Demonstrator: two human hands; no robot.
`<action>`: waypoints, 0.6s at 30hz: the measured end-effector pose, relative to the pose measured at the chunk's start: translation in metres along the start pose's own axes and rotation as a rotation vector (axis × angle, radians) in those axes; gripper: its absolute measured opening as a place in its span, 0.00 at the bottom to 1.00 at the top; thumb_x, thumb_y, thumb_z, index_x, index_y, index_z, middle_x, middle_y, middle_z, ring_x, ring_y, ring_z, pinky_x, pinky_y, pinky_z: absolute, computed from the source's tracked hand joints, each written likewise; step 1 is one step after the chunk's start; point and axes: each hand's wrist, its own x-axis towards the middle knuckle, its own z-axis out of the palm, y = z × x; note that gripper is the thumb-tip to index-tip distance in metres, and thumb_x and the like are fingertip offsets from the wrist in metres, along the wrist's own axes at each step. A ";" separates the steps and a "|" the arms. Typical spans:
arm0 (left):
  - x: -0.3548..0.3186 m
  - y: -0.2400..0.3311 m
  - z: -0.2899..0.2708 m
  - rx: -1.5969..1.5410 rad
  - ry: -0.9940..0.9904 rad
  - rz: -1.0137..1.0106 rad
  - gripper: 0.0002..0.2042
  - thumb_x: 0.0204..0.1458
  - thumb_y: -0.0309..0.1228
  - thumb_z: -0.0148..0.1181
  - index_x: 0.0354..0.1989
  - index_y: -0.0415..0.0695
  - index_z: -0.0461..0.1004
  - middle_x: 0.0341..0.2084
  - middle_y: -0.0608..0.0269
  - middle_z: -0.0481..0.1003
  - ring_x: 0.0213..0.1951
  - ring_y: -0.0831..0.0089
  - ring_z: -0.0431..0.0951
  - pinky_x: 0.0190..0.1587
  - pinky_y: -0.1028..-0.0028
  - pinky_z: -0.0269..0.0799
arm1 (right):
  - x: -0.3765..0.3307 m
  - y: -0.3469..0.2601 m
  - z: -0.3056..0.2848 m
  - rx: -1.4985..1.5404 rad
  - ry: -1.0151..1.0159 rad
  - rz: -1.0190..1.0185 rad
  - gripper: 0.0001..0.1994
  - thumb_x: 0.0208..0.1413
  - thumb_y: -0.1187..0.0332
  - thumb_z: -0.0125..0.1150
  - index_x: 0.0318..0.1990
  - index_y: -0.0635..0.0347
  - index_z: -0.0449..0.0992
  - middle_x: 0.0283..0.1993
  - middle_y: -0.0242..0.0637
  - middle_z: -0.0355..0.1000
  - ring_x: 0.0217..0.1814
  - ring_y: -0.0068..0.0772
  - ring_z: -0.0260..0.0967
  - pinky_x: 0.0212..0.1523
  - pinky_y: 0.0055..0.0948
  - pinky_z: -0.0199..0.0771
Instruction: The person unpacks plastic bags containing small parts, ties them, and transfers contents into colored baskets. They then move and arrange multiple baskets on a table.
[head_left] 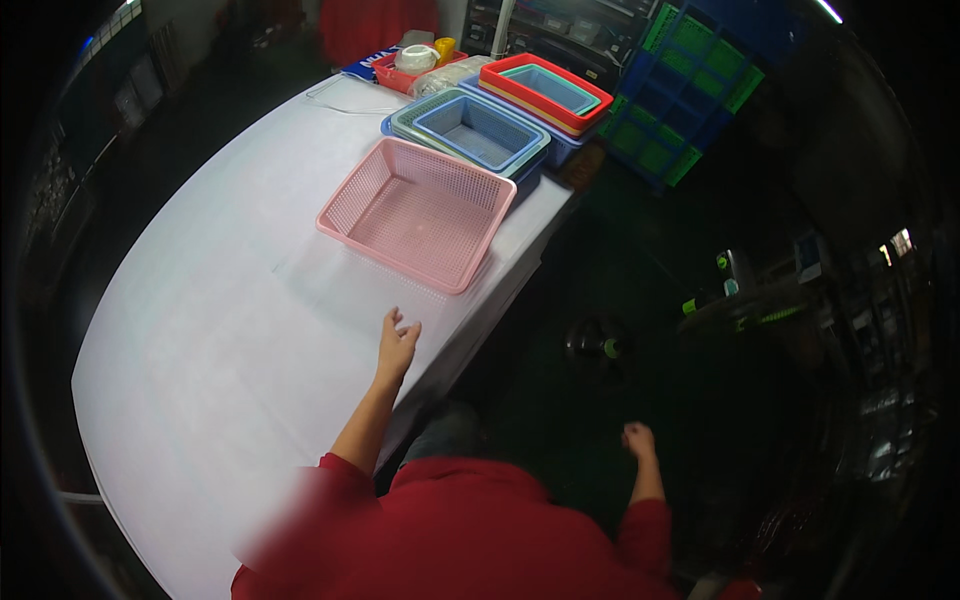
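My left hand (398, 342) is over the white table near its right edge, fingers apart and holding nothing. Just beyond its fingertips a pink perforated plastic basket (420, 228) rests upright on the table, its inside bare; hand and basket are apart. My right hand (637, 438) hangs off to the right of the table over the dark floor, small in view with its fingers curled in. Nothing shows in it, and it touches nothing. Behind the pink basket sits a stack of blue and green baskets (480, 132).
The white-covered table (200, 330) spreads to my left. At its far end are red and teal nested trays (548, 92) and a red basket (385, 72) with a white roll. Blue and green crates (690, 90) stand beyond. A dark round base (597, 345) stands on the floor.
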 end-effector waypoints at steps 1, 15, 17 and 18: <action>0.015 0.004 0.007 -0.004 0.074 -0.032 0.34 0.50 0.41 0.55 0.62 0.43 0.46 0.56 0.50 0.56 0.51 0.61 0.66 0.42 0.62 0.69 | 0.039 -0.059 -0.019 -0.019 0.025 -0.123 0.10 0.49 0.65 0.51 0.36 0.58 0.74 0.34 0.41 0.72 0.36 0.38 0.69 0.34 0.33 0.67; 0.144 -0.039 0.062 -0.060 0.629 -0.020 0.36 0.37 0.17 0.51 0.59 0.33 0.44 0.54 0.43 0.57 0.56 0.57 0.60 0.60 0.69 0.51 | 0.251 -0.527 -0.155 -0.090 -0.024 -1.072 0.11 0.49 0.68 0.54 0.40 0.58 0.74 0.33 0.44 0.73 0.38 0.41 0.71 0.40 0.34 0.69; 0.138 -0.050 0.040 -0.123 0.677 0.010 0.35 0.38 0.15 0.49 0.60 0.36 0.45 0.53 0.44 0.58 0.54 0.58 0.62 0.57 0.68 0.57 | 0.282 -0.563 -0.183 -0.029 0.084 -1.151 0.10 0.49 0.69 0.54 0.39 0.59 0.75 0.33 0.42 0.73 0.37 0.40 0.71 0.40 0.33 0.69; 0.131 -0.038 0.033 -0.141 0.651 -0.081 0.36 0.38 0.15 0.49 0.60 0.37 0.45 0.53 0.44 0.58 0.54 0.58 0.62 0.55 0.68 0.60 | 0.298 -0.578 -0.203 -0.008 0.084 -1.089 0.10 0.48 0.68 0.54 0.39 0.58 0.75 0.34 0.41 0.74 0.39 0.40 0.72 0.41 0.32 0.69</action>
